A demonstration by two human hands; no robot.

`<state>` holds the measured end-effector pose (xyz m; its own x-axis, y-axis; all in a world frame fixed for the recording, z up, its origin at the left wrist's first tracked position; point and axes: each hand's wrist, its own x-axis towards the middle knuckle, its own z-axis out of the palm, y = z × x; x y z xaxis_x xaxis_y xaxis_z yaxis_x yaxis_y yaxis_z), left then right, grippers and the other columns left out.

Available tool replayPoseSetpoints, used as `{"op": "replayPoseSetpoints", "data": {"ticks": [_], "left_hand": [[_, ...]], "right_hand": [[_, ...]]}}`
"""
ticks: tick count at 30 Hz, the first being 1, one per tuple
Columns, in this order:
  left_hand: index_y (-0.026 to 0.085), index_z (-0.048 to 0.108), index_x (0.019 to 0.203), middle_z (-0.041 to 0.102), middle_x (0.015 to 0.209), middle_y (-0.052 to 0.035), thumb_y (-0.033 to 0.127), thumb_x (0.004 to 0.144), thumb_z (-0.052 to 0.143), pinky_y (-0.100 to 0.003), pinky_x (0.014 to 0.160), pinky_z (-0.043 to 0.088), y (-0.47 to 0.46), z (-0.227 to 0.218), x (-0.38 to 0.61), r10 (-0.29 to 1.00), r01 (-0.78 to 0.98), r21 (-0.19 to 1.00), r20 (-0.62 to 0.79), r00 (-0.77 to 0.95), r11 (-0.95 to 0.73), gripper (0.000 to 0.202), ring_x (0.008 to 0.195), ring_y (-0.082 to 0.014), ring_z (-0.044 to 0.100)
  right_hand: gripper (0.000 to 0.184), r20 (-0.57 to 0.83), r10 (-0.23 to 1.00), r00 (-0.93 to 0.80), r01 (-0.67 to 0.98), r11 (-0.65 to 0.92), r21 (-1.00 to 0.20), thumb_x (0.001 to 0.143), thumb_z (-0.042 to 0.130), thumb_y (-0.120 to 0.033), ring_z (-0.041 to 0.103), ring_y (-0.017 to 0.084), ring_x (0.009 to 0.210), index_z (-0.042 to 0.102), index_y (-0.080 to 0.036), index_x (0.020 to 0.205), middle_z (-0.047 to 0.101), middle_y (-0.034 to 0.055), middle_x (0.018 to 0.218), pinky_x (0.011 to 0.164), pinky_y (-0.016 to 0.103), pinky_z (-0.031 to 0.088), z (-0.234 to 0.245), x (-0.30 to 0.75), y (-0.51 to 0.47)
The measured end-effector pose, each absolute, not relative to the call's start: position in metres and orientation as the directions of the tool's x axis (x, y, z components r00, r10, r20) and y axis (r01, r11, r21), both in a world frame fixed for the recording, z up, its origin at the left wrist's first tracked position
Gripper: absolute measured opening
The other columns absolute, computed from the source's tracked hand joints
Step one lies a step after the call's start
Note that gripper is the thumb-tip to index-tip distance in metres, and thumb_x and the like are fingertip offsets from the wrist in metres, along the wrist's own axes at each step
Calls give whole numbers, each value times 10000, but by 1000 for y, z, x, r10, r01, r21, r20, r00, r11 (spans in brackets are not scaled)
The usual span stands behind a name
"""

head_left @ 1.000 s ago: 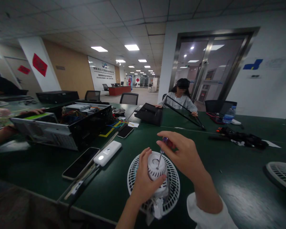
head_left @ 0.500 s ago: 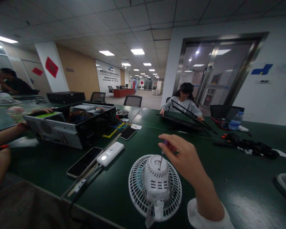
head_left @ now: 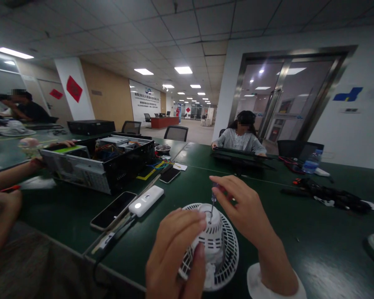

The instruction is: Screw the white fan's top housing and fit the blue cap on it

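Note:
A white fan [head_left: 213,243] lies on its round grille with the motor housing facing up. My right hand [head_left: 246,207] pinches a screwdriver [head_left: 214,195] by its translucent purplish handle. The metal shaft points down, its tip at a hole in the top of the housing. My left hand [head_left: 177,253], slightly blurred, curves over the left side of the fan, fingers and thumb against the housing. It hides the left part of the grille.
Left of the fan lie a white power bank [head_left: 146,201] with a cable and two phones [head_left: 113,210]. An opened computer case [head_left: 96,162] stands beyond, with a co-worker's hands beside it. Opposite, a person holds a dark panel [head_left: 243,158]. Black cables [head_left: 327,193] lie at right.
My left hand has come into view and onto the fan's housing. The screwdriver stays at the hole. The person opposite has lowered the dark frame onto the panel. The view has shifted slightly.

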<state>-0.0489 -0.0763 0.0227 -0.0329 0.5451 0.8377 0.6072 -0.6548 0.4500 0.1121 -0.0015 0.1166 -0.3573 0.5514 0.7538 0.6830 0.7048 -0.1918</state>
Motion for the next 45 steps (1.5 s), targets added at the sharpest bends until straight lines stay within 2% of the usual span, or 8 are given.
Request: {"op": "replayPoseSetpoints", "data": {"ticks": [7, 12, 15, 20, 26, 31, 36, 45], "left_hand": [[194, 291, 1329, 395, 1373, -131, 243, 794, 545, -494, 1038, 314, -18, -1, -18, 816, 463, 712, 576, 47, -529, 594, 1273, -261, 360], [229, 334, 1307, 357, 1379, -114, 241, 756, 598, -513, 1071, 219, -15, -28, -11, 862, 280, 827, 506, 9, -488, 611, 1295, -286, 300], [252, 336, 1306, 342, 1387, -99, 246, 755, 606, -506, 1078, 199, -15, -29, -12, 868, 220, 846, 496, 12, -486, 614, 1298, -285, 286], [266, 346, 1297, 350, 1381, -81, 259, 742, 625, -479, 1084, 195, -14, -31, -12, 862, 188, 846, 507, 1, -498, 621, 1293, -274, 291], [254, 336, 1301, 348, 1371, -91, 294, 763, 604, -491, 1082, 177, -13, -33, -14, 866, 188, 852, 499, -9, -489, 602, 1296, -278, 279], [245, 353, 1295, 340, 1375, -101, 298, 767, 603, -506, 1078, 179, -13, -32, -14, 861, 164, 850, 509, -6, -501, 587, 1297, -288, 275], [251, 350, 1295, 342, 1371, -98, 298, 767, 598, -515, 1075, 178, -13, -31, -14, 870, 158, 859, 493, -4, -487, 585, 1291, -292, 280], [259, 351, 1287, 344, 1368, -92, 294, 762, 599, -512, 1073, 174, -13, -30, -13, 864, 172, 851, 504, 3, -497, 582, 1294, -291, 274]], "right_hand": [[150, 798, 499, -338, 671, 722, -168, 829, 518, -216, 599, 163, 741, 616, -156, 925, 654, 56, 807, 667, 286, 488, 117, 113, 0], [233, 758, 561, -332, 702, 684, -199, 869, 431, -199, 606, 178, 810, 628, -163, 988, 655, 81, 887, 712, 315, 492, 118, 111, 1], [264, 735, 573, -363, 664, 712, -228, 868, 421, -181, 615, 165, 813, 593, -183, 1067, 666, 67, 911, 704, 298, 498, 117, 111, 0], [193, 778, 522, -349, 722, 679, -131, 857, 469, -253, 591, 180, 679, 637, -159, 861, 647, 61, 735, 618, 311, 479, 117, 111, -2], [240, 753, 529, -391, 649, 739, -182, 859, 434, -164, 614, 161, 823, 615, -150, 1016, 672, 71, 909, 728, 280, 485, 122, 120, -9], [212, 800, 498, -334, 740, 664, -104, 862, 477, -262, 581, 180, 669, 651, -142, 845, 642, 60, 707, 626, 307, 470, 117, 111, -2], [300, 734, 567, -374, 713, 682, -164, 888, 385, -175, 598, 186, 818, 576, -120, 1113, 659, 94, 892, 708, 313, 485, 117, 107, 3], [233, 732, 571, -373, 729, 668, -150, 874, 444, -224, 590, 185, 776, 622, -144, 1002, 658, 76, 836, 689, 313, 473, 118, 114, -1]]}}
